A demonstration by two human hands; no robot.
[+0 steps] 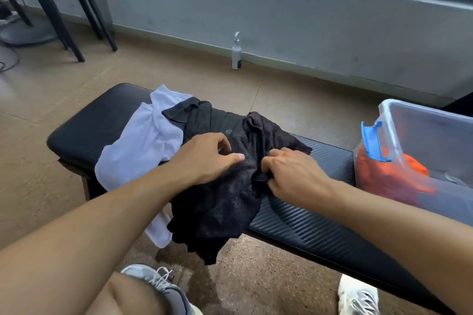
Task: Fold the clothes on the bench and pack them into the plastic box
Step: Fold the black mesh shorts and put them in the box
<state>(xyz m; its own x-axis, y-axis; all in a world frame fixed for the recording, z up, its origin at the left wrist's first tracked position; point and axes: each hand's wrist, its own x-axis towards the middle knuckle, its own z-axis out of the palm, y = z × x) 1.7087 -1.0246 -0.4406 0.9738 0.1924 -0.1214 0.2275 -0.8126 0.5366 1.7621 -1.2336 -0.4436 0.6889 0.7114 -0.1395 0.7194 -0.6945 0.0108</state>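
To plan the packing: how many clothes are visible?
3: a black mesh garment under both hands, a white one beside it on the bench, an orange one in the box; others may be hidden.
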